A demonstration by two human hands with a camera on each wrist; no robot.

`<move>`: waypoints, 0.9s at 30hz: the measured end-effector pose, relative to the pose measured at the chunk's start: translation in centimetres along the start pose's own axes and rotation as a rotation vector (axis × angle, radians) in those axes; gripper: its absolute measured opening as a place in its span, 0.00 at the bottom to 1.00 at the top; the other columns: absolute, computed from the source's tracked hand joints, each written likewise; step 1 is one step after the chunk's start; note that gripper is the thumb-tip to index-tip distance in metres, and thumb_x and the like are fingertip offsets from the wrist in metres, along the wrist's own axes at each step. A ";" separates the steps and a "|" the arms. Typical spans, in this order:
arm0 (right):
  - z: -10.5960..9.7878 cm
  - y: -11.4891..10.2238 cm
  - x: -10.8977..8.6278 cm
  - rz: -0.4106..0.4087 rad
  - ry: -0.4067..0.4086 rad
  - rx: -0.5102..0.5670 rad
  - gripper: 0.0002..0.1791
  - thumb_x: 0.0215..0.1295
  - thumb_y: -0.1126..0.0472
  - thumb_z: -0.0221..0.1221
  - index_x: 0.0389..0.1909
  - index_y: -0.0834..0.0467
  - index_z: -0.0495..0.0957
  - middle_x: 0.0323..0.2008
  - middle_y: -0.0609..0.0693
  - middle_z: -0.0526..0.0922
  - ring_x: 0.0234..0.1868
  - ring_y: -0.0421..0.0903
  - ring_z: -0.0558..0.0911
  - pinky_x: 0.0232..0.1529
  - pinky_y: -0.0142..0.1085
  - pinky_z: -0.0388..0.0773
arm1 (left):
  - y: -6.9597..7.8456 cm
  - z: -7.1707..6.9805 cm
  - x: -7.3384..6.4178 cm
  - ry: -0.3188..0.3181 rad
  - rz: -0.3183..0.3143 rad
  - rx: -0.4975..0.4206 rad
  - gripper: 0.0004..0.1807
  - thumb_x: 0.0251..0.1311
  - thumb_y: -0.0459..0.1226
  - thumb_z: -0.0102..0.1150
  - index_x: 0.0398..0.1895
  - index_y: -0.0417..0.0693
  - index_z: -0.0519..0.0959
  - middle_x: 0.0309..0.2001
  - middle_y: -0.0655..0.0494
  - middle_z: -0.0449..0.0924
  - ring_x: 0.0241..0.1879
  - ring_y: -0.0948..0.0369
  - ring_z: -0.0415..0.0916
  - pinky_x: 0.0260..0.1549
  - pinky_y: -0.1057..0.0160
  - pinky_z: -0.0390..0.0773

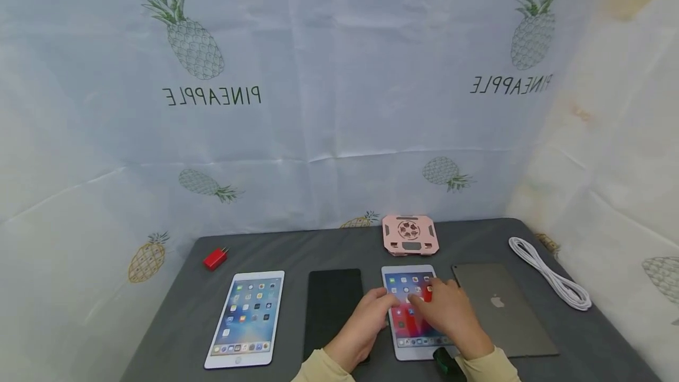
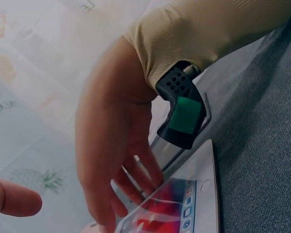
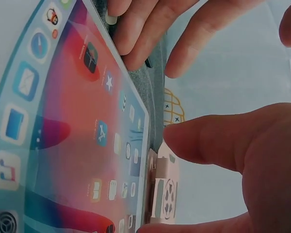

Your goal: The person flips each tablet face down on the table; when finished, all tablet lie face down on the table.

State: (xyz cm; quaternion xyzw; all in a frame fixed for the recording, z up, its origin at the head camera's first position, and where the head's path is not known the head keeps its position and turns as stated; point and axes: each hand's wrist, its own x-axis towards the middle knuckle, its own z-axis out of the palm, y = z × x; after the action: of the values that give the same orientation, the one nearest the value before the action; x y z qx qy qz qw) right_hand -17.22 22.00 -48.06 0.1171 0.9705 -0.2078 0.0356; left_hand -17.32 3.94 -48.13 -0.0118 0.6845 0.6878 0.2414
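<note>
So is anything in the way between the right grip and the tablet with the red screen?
Nothing visible is in the way. The right grip is over the tablet, and the pink stand lies beyond the tablet's far edge.

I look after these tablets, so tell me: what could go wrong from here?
The left hand and right hand are at the tablet with the reddish screen, so a stray touch might open an app. In the head view, the left hand overlaps the black tablet and could nudge it. The white cable lies near the right edge of the table, so a knock might send it off.
</note>
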 end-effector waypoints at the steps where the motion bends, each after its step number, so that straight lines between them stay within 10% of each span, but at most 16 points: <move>1: 0.1 0.0 0.0 -0.005 -0.002 0.004 0.43 0.64 0.41 0.71 0.64 0.73 0.78 0.56 0.76 0.80 0.54 0.72 0.81 0.55 0.70 0.83 | -0.1 0.0 0.0 -0.004 -0.002 -0.007 0.41 0.65 0.43 0.61 0.76 0.27 0.63 0.71 0.34 0.70 0.68 0.38 0.69 0.73 0.29 0.67; 27: 0.3 0.0 0.4 -0.022 0.002 -0.013 0.42 0.63 0.39 0.72 0.61 0.72 0.80 0.56 0.75 0.83 0.54 0.71 0.83 0.53 0.68 0.85 | -0.7 -0.1 0.6 0.032 0.032 -0.100 0.38 0.66 0.46 0.59 0.74 0.33 0.66 0.68 0.40 0.72 0.62 0.42 0.70 0.67 0.38 0.73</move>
State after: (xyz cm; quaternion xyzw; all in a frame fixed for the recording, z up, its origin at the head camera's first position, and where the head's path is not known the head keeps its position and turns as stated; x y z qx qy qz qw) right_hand -17.55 22.01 -48.36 0.1066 0.9730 -0.2019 0.0333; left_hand -17.63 4.03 -48.95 -0.0240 0.6530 0.7247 0.2186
